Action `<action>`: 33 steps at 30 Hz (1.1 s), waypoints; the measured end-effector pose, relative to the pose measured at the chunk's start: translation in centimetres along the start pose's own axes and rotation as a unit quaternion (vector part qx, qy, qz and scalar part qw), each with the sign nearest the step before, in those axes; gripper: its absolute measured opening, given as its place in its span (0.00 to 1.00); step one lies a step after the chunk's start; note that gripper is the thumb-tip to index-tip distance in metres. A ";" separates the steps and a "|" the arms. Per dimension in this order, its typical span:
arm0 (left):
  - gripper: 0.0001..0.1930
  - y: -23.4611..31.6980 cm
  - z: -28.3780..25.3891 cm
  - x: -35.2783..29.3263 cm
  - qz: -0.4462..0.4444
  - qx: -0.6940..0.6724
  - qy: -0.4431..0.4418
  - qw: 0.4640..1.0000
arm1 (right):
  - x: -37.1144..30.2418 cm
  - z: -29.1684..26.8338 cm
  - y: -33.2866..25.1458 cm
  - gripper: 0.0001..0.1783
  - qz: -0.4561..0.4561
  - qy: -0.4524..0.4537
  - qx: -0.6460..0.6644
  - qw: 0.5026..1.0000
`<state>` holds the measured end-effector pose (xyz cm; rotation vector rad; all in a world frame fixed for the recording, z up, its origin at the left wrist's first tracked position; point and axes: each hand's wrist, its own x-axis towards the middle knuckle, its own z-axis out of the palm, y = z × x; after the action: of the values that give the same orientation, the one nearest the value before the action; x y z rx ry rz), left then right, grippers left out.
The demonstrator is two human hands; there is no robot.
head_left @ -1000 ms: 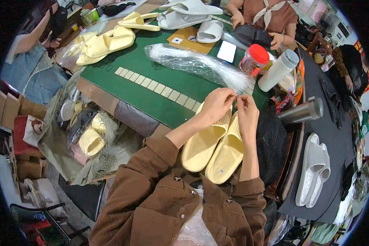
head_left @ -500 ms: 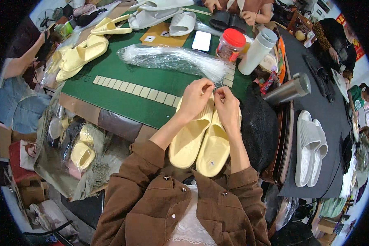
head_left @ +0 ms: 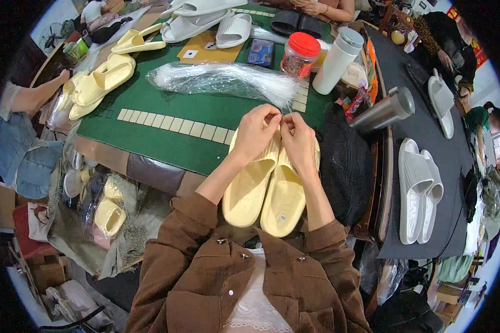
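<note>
A pair of pale yellow slides [head_left: 283, 208] lies side by side at the table edge in front of me, toes pointing away. Over their toe end, my left hand [head_left: 259, 130] pinches a thin clear plastic strand [head_left: 287, 107]. Close beside it, my right hand [head_left: 299, 139] has its fingertips closed on the same strand; the exact grip is too small to make out. Just beyond both hands, a clear bag of fine white plastic strands [head_left: 222, 80] rests on the green mat [head_left: 166, 145].
A red-lidded jar [head_left: 301, 54], a white bottle [head_left: 339, 60] and a steel tumbler [head_left: 384, 111] stand at the right. A phone [head_left: 261, 53] lies farther back. Yellow slides [head_left: 103, 83] sit left. Grey slides [head_left: 415, 188] rest on the dark right-hand table [head_left: 372, 50]. Other people work nearby.
My view has shifted slightly, while both hands stay pinched above the slides. The phone's bright screen has turned dark. At the far right, a grey slide has tilted upright beside the black ones.
</note>
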<state>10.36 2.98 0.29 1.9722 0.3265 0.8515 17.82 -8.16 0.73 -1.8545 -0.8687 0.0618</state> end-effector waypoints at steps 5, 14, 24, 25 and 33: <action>0.05 0.3 -0.1 -0.1 0.007 0.003 0.013 1.000 | 0.0 0.1 -0.1 0.06 0.011 0.012 0.006 1.000; 0.04 -0.1 0.1 0.0 0.012 -0.022 0.017 1.000 | -0.1 0.3 -0.2 0.06 -0.015 0.030 0.020 0.999; 0.04 0.2 -0.1 -0.2 0.041 -0.023 0.081 0.996 | -0.1 -0.1 -0.4 0.06 0.002 0.011 0.019 1.000; 0.04 0.2 -0.1 -0.2 0.027 -0.032 0.087 0.995 | -0.1 0.0 -0.3 0.06 0.006 0.022 0.038 0.999; 0.07 -0.4 0.1 -0.1 -0.001 -0.062 0.051 0.997 | 0.1 0.1 0.4 0.06 0.037 0.080 0.110 0.990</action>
<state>10.42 3.10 -0.13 1.8177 0.3275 0.9517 18.03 -8.15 0.43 -1.6596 -0.6544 0.0536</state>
